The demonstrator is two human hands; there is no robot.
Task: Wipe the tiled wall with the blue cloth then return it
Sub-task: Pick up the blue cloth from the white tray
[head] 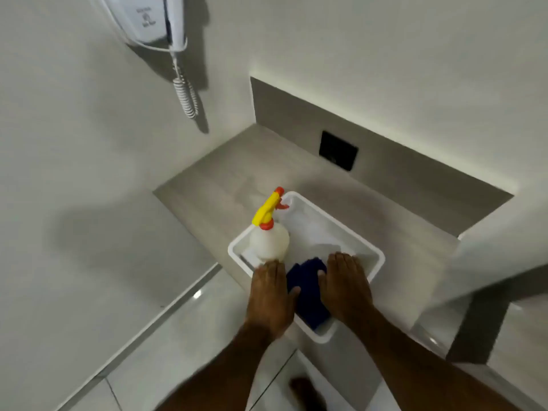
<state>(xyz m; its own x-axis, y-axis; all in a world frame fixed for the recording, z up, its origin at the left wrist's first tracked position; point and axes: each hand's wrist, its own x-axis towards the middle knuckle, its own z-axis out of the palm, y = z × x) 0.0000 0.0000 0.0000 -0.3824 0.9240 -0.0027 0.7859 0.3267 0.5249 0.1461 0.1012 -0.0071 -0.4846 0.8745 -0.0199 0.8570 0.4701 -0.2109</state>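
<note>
A dark blue cloth [308, 289] lies crumpled in the near end of a white plastic tub [341, 223] on a grey ledge. My left hand [271, 295] hovers palm down over the tub's near left corner, its thumb touching the cloth's left edge. To the right of the cloth, my right hand [345, 284] rests palm down with fingers spread, its thumb at the cloth's top right. Neither hand grips the cloth. A pale wall [74, 129] rises to the left of the ledge.
A white spray bottle [269, 237] with a yellow and orange trigger stands in the tub's left corner. A white wall-mounted hairdryer [157, 19] with a coiled cord hangs above left. A black plate [338, 151] sits on the grey back panel. Glossy floor tiles lie below.
</note>
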